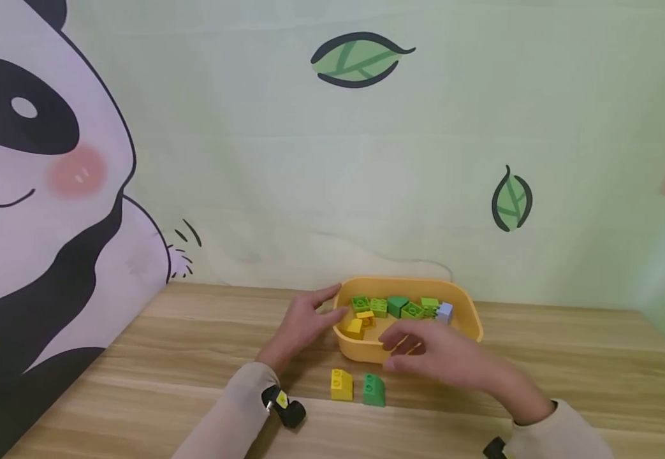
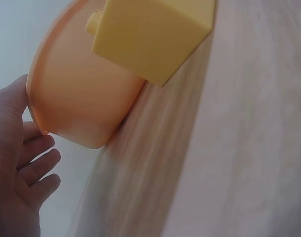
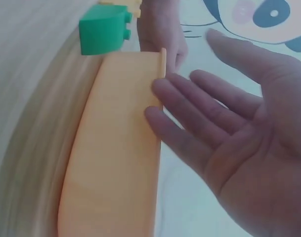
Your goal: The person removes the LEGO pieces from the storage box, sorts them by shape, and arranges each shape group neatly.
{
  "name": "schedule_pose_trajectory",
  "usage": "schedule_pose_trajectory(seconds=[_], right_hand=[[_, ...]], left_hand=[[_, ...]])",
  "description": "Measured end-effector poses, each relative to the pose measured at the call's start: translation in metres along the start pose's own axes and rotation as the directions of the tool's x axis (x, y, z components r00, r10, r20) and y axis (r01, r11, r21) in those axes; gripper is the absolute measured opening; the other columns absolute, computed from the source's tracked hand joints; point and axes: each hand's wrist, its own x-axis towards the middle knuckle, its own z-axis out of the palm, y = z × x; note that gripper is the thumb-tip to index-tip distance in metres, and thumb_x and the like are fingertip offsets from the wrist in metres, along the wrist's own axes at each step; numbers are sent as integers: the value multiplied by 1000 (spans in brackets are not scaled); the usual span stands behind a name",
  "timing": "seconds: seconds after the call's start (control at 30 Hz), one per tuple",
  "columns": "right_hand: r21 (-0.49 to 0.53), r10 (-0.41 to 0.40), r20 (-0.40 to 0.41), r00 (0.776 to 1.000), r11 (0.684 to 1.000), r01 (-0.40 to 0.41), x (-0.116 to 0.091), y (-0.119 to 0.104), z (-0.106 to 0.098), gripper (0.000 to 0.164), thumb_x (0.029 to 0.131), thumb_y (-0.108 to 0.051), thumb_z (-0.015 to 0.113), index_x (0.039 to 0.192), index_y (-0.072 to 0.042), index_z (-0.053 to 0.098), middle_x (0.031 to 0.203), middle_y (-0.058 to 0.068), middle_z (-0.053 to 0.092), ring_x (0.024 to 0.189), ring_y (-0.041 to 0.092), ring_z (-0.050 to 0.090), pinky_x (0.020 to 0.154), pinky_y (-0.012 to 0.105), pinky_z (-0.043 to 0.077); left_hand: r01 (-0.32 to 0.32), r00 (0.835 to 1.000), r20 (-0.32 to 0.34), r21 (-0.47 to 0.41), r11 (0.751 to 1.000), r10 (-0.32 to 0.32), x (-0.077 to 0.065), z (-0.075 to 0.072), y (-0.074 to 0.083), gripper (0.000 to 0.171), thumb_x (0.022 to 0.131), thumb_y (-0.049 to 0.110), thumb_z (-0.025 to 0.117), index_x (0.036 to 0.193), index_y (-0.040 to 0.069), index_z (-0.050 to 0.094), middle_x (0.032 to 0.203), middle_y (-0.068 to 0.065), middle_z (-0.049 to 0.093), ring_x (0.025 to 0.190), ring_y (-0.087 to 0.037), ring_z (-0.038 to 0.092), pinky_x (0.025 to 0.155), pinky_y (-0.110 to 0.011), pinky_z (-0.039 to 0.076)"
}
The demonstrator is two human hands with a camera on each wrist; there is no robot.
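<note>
A yellow-orange plastic basket (image 1: 366, 350) holds several toy building blocks. At its left end my left hand (image 1: 303, 322) grips the rim, thumb over the wall and index finger at the outer corner. The other fingers of this hand (image 2: 21, 163) spread outside the basket in the left wrist view. My right hand (image 1: 444, 354) hovers over the front rim, its fingers loosely bent and holding nothing. In the right wrist view, its fingertips (image 3: 162, 91) overlap the basket's edge. A yellow sloped block (image 1: 341, 385) and a green sloped block (image 1: 373, 389) stand before the basket.
Inside the basket, green blocks (image 1: 378, 307) line the back, yellow blocks (image 1: 355, 328) lie at the left, and a light blue block (image 1: 444, 312) sits at the right. A wall hanging (image 1: 252, 159) with a panda and leaves rises behind the wooden table (image 1: 137, 382).
</note>
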Motion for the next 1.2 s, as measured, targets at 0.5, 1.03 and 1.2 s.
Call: schedule_pose_trajectory(seconds=[0.5, 1.03, 1.2], right_hand=[[124, 15, -56, 998, 992, -8, 34, 7, -23, 42, 108, -33, 63, 135, -1, 66, 124, 11, 73, 107, 26, 72, 97, 48, 61], [51, 72, -24, 997, 996, -70, 70, 20, -14, 39, 107, -34, 65, 133, -6, 69, 126, 9, 71, 115, 34, 66, 99, 48, 59], [11, 49, -38, 998, 999, -49, 80, 28, -6, 34, 105, -27, 70, 131, -4, 71, 123, 6, 73, 112, 26, 67, 101, 47, 58]], left_hand=[[0, 1000, 13, 37, 999, 0, 0, 1, -2, 60, 99, 36, 74, 152, 11, 60, 155, -7, 56, 144, -32, 51, 118, -56, 42], [-11, 1000, 14, 37, 999, 11, -1, 0, -3, 61, 100, 37, 74, 153, 12, 59, 155, -7, 55, 145, -30, 50, 118, -55, 41], [-20, 1000, 7, 30, 999, 20, 0, 0, -2, 59, 100, 34, 74, 152, 11, 59, 154, -7, 56, 144, -29, 51, 118, -55, 42]])
